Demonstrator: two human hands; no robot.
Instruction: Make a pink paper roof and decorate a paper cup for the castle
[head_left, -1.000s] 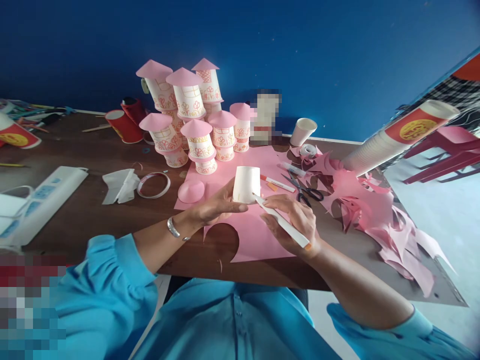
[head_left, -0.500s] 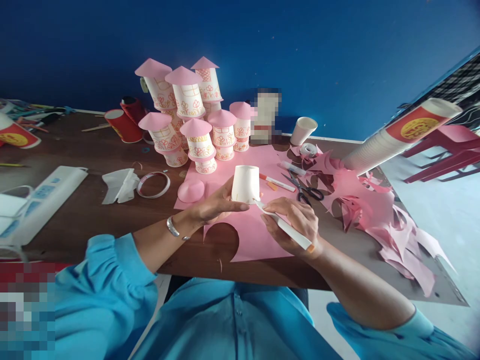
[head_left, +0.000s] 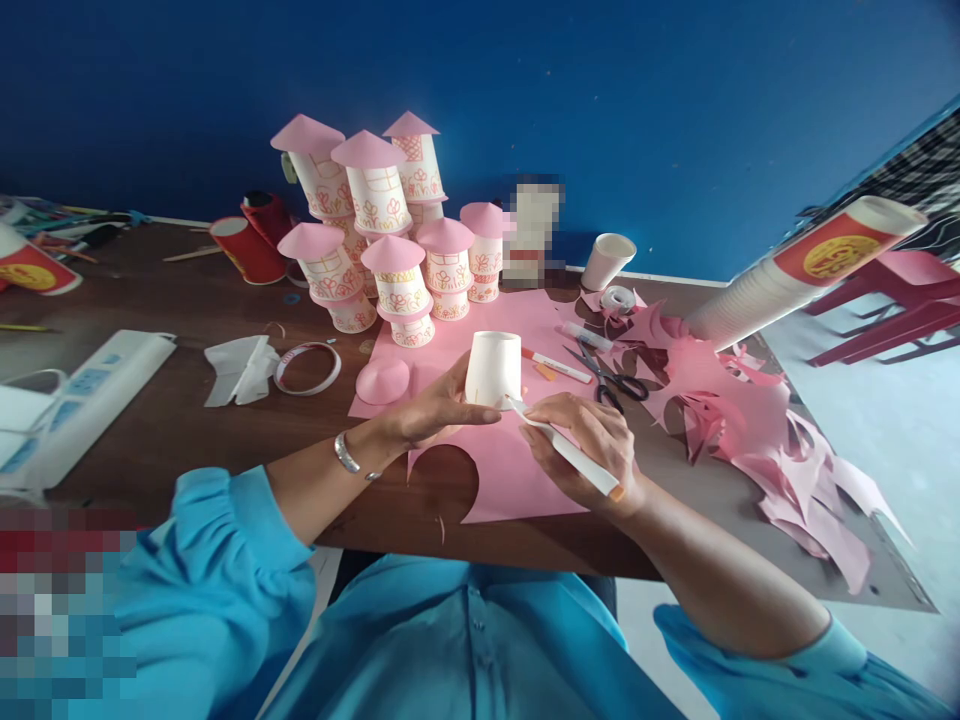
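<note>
Left hand clamps white paper cup, upside down over pink sheet near desk front edge. Right hand grips marker, tip touching cup's lower rim. Scissors just right, pink scraps crowd right edge; decorated cup towers behind

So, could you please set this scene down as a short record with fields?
left hand: left hand holds an upturned white paper cup
right hand: right hand grips a white marker, tip at the cup's lower edge
under the hands: pink paper sheet with a round cut-out, on a brown table
behind: decorated cup houses with pink cone roofs
right of the cup: scissors, pink offcuts
left: tape roll, pink cone
</note>
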